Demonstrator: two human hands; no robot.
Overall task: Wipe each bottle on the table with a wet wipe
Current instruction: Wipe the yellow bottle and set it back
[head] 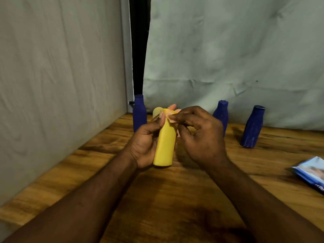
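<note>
A yellow bottle (pixel 165 144) is held above the wooden table (pixel 175 199), tilted slightly, with my left hand (pixel 147 142) wrapped around its left side. My right hand (pixel 199 135) pinches a small pale wet wipe (pixel 171 118) against the bottle's upper end. Three dark blue bottles stand at the back: one on the left (pixel 139 113) behind my left hand, one (pixel 221 114) partly hidden behind my right hand, and one (pixel 252 127) further right.
A blue and white wet-wipe packet (pixel 310 172) lies at the table's right edge. A grey panel wall (pixel 61 85) borders the table on the left and a pale cloth (pixel 228 58) hangs behind the bottles.
</note>
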